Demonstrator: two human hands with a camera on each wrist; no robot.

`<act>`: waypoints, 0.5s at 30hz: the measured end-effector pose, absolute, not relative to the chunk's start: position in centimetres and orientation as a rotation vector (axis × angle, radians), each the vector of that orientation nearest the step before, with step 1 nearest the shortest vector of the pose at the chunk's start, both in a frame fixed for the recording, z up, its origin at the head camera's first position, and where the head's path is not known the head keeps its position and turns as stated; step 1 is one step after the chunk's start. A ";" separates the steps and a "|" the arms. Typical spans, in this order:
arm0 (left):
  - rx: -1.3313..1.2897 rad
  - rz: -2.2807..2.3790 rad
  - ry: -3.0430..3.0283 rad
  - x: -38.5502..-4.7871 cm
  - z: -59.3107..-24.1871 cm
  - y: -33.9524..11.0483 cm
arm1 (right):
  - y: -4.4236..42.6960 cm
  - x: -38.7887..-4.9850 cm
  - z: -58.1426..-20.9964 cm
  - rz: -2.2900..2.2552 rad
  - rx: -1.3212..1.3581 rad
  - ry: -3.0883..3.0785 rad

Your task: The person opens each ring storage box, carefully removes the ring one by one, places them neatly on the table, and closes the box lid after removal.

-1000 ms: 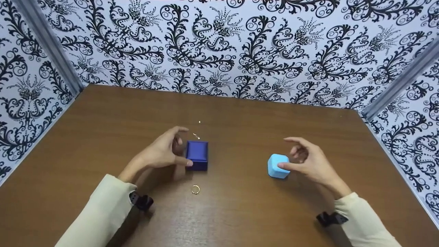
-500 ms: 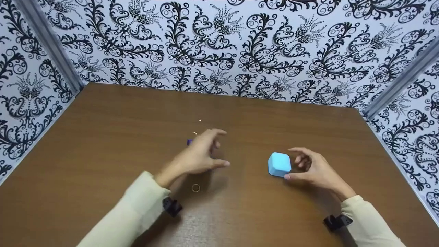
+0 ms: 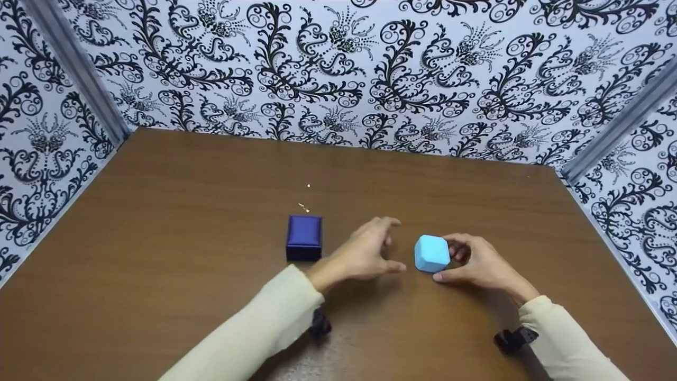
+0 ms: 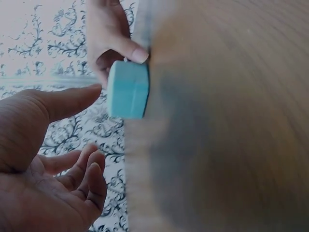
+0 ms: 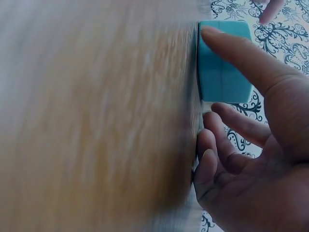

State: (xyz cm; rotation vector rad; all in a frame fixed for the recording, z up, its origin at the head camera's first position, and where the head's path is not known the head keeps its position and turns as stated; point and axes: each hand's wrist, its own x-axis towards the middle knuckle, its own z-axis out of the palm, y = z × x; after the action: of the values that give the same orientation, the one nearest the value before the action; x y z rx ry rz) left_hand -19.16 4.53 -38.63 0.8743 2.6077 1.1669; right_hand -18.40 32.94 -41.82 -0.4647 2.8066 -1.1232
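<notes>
Workpiece position: a light-blue, cube-like box with rounded corners, material not determinable [image 3: 432,254], stands on the brown wood-grain table [image 3: 211,180] between the two hands. It shows no marked long axis. A faint line crosses its side, parallel to the table surface.

Governing relation: the box lies to the right of the left hand [image 3: 367,251] and to the left of the right hand [image 3: 478,262]. The right hand is the nearer of the two. The left fingertips stop short of the box, with a narrow gap visible in the head view.

Left fingers: thumb extended towards the box, index finger spread well away from it, remaining fingers loosely bent. Nothing is held.

Right fingers: partly open around the near and right sides of the box. In the right wrist view the thumb lies across the box face and the other fingers are bent just beside it. Whether they have a firm hold cannot be told.

Adjacent items: a dark-blue rectangular box with a smooth, slightly raised top [image 3: 304,238] stands beyond the left wrist, apart from the light-blue box. Behind it lie a slim gold-coloured piece [image 3: 304,208] and, farther back, a tiny bright piece [image 3: 309,186]
</notes>
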 end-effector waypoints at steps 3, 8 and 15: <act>0.853 1.173 2.615 -19.3 -39.1 5.8 | 33.0 -18.5 -41.8 -1.081 -0.502 2.823; 0.880 1.161 2.621 -19.5 -39.9 7.5 | 33.1 -18.5 -41.9 -1.061 -0.563 2.823; 0.871 1.150 2.615 -19.9 -40.8 9.1 | 33.2 -18.5 -41.8 -1.073 -0.552 2.799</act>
State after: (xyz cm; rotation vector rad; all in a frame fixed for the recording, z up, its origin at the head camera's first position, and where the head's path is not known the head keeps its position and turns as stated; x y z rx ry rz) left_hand -19.88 9.09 -40.79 0.8712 2.6147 1.1498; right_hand -18.52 33.17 -41.84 -0.5519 2.7993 -1.0730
